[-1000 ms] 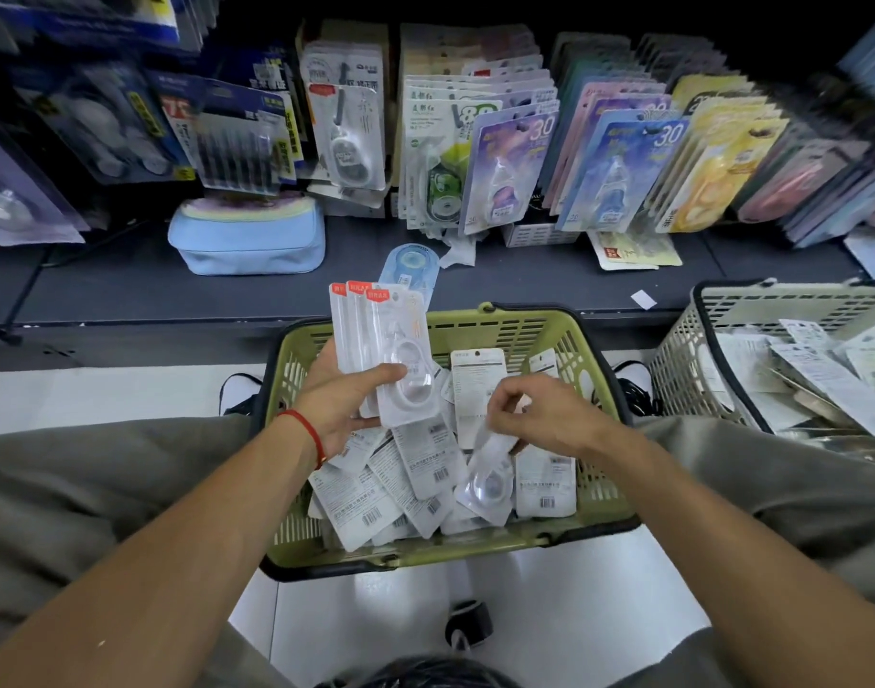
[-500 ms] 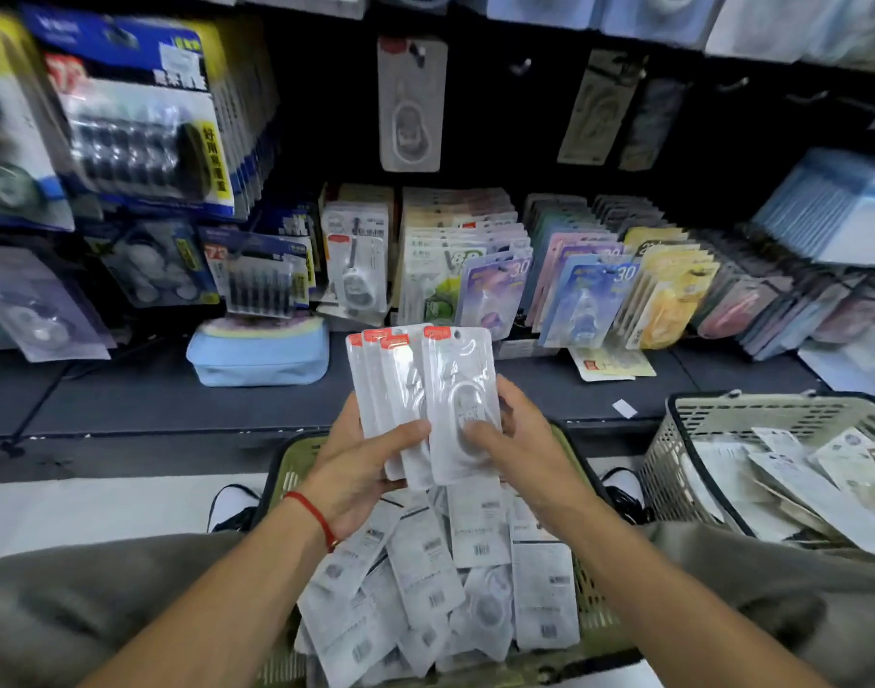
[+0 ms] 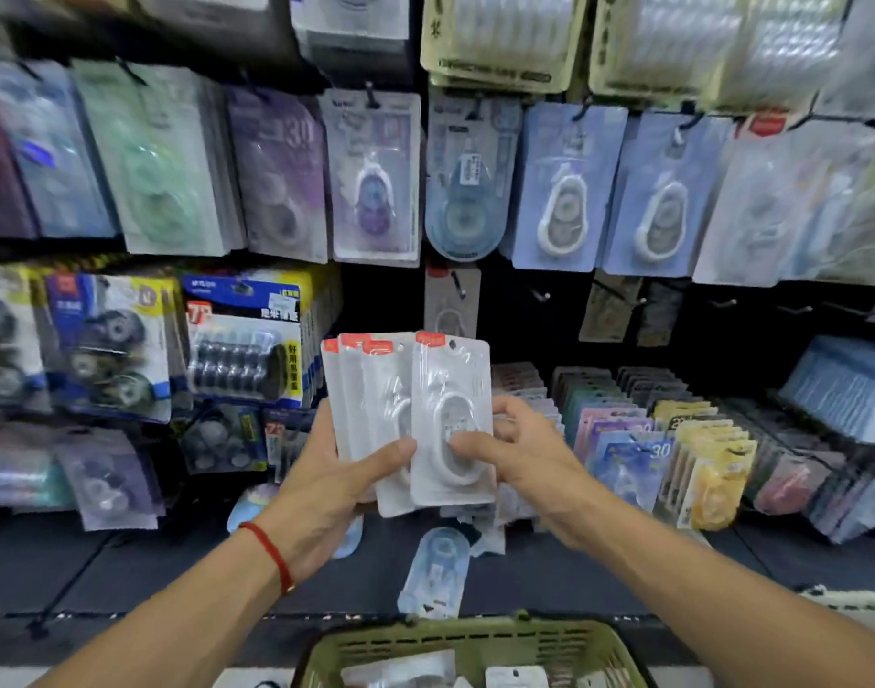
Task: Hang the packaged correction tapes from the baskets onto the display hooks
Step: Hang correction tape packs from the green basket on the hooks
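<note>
A person faces a shop display wall of hanging stationery packs, holding a small fan of packaged correction tapes [image 3: 410,419] upright at chest height in front of the display hooks. The step in hand looks like the carry from basket to hook: the packs are gathered and raised, none of this bunch yet hung.

The left hand [image 3: 336,469] grips the back packs, thumb curled across their fronts and fingers behind. The right hand [image 3: 514,454] pinches the front pack [image 3: 452,419] low down, thumb on its clear blister and fingers curled behind, as if to draw it away from the rest.

Just above the packs, a dark hook [image 3: 457,285] carries one similar red-topped pack [image 3: 450,310]; bare hooks stand to its right. The likely next move calls for lifting the front pack free and threading its small top hole onto that hook.

The green basket [image 3: 475,638] sits below, at the bottom edge, with more packs inside.
</note>
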Action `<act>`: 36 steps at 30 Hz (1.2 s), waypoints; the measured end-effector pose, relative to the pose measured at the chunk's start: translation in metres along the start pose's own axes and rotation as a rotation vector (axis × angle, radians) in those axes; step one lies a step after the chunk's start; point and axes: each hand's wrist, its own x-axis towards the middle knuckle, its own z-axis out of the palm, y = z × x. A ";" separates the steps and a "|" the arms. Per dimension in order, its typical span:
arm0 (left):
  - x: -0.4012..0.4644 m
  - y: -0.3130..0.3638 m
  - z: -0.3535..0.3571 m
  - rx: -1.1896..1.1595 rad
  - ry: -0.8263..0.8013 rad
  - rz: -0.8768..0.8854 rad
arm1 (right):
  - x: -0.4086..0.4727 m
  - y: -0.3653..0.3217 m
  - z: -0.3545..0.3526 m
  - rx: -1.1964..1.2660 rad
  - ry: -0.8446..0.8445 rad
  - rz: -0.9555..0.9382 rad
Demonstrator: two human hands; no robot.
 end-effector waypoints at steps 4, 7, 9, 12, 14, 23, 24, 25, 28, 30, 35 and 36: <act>0.023 0.003 0.003 0.235 0.230 0.205 | 0.031 -0.001 0.007 -0.021 0.144 -0.091; 0.039 0.000 0.008 0.334 0.330 0.324 | 0.055 -0.004 -0.005 -0.006 0.239 -0.142; 0.045 0.000 0.010 0.393 0.344 0.366 | 0.070 -0.007 -0.015 0.049 0.258 -0.116; 0.048 0.001 0.010 0.396 0.350 0.381 | 0.083 -0.009 -0.024 0.067 0.249 -0.065; 0.048 0.001 0.010 0.413 0.357 0.399 | 0.085 -0.008 -0.024 0.069 0.226 -0.062; 0.044 0.000 0.003 0.396 0.407 0.355 | 0.087 0.003 -0.014 0.039 0.319 -0.152; 0.044 -0.001 0.003 0.387 0.411 0.352 | 0.092 0.006 -0.013 -0.011 0.367 -0.170; 0.043 -0.002 0.002 0.381 0.416 0.352 | 0.101 0.009 -0.012 -0.091 0.410 -0.182; 0.043 -0.008 0.004 0.393 0.413 0.329 | 0.140 0.014 -0.007 -0.306 0.522 -0.170; 0.043 -0.013 0.003 0.391 0.412 0.304 | 0.169 0.014 -0.005 -0.340 0.569 -0.155; 0.046 -0.024 -0.001 0.316 0.372 0.199 | 0.203 0.017 -0.006 -0.427 0.575 -0.065; 0.047 -0.024 -0.003 0.268 0.348 0.166 | 0.199 0.018 -0.006 -0.444 0.577 -0.065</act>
